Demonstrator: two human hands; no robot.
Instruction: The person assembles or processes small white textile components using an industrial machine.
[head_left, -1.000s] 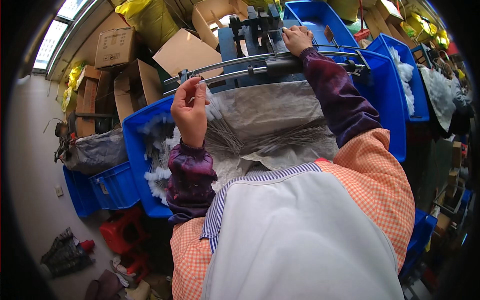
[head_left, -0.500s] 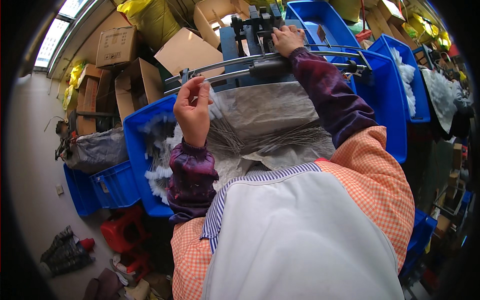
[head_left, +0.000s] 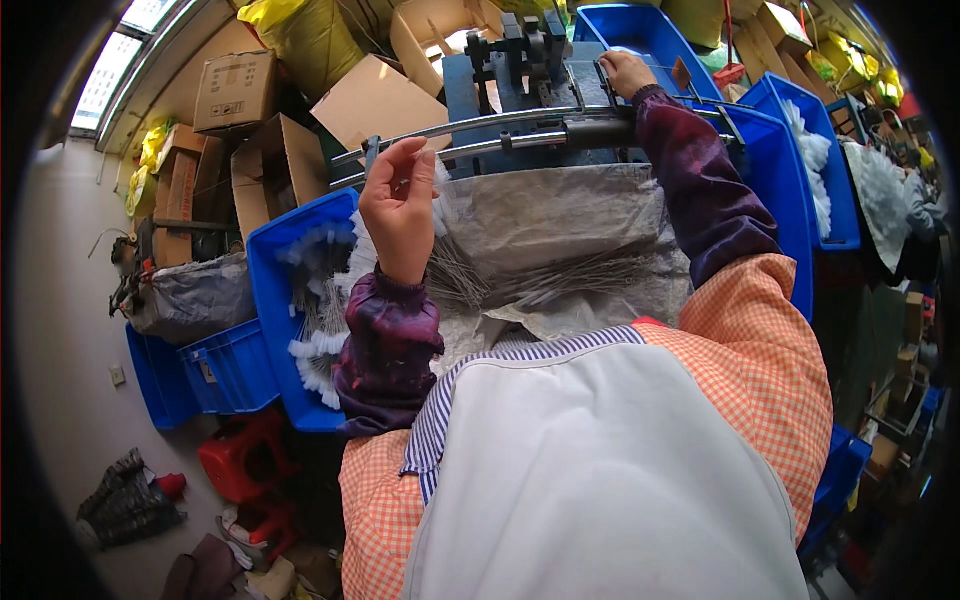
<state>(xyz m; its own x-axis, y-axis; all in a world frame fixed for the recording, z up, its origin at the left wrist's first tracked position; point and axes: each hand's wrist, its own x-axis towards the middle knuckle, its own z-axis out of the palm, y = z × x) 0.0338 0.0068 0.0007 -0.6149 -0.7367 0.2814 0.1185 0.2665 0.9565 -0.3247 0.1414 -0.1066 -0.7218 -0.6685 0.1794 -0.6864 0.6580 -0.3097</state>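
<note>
My left hand [head_left: 400,215] is raised at the left end of the metal rails [head_left: 480,147], fingers curled together. What they hold, if anything, is hidden; white bristle tufts [head_left: 440,182] show beside it. My right hand [head_left: 628,74] reaches over the rails to the blue machine bed [head_left: 585,85], thumb and fingers closed at a small spot I cannot make out. Left of it stands the dark machine head [head_left: 525,55]. A dark sleeve [head_left: 600,132] sits on the near rail under my right forearm. Thin wire stems [head_left: 570,280] lie on a grey sheet [head_left: 550,215] before me.
A blue bin [head_left: 262,300] of white-tufted wire brushes stands at my left. More blue bins [head_left: 775,190] stand right, one with white tufts [head_left: 808,165]. Cardboard boxes [head_left: 235,90] and a yellow sack [head_left: 305,45] crowd the back left. Red stools [head_left: 240,460] stand lower left.
My right hand has moved right, away from the machine head. The dark sleeve on the rail has shifted right too. My left hand has drifted slightly right, its fingers still curled.
</note>
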